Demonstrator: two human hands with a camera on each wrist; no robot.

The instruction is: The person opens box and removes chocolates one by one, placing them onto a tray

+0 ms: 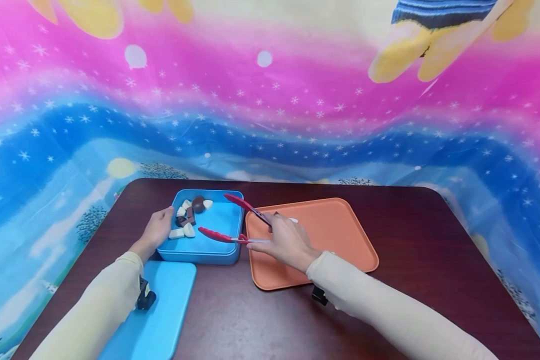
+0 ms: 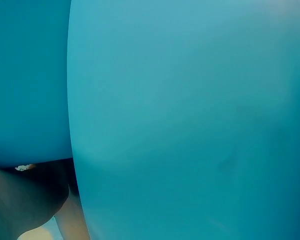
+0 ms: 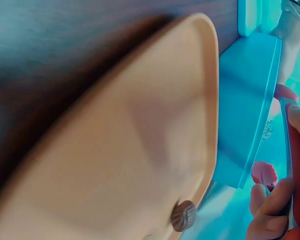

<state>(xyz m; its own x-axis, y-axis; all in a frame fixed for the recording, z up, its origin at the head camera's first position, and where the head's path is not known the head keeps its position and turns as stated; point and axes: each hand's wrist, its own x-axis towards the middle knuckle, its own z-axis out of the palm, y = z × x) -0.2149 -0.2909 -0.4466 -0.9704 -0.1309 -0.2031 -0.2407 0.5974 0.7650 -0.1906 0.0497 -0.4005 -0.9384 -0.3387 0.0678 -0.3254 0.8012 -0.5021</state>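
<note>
My right hand (image 1: pixel 292 242) holds a pair of tongs (image 1: pixel 216 235) with red heads. Their arms are spread apart over the right part of a blue box (image 1: pixel 207 257), with nothing between the tips. White and brown pieces that look like chocolates, among them a brown round one (image 1: pixel 198 204), lie along the box's left and back. Against the outer left wall of the box rests my left hand (image 1: pixel 156 229), partly hidden. A brown ridged chocolate (image 3: pixel 183 216) lies on the orange tray (image 1: pixel 342 240); in the head view my right hand mostly covers that spot.
The blue lid (image 1: pixel 171 300) lies in front of the box, under my left forearm, and fills most of the left wrist view. The tray stands close to the box's right side on a dark brown table (image 1: pixel 414 225). A printed cloth (image 1: pixel 297 110) hangs behind.
</note>
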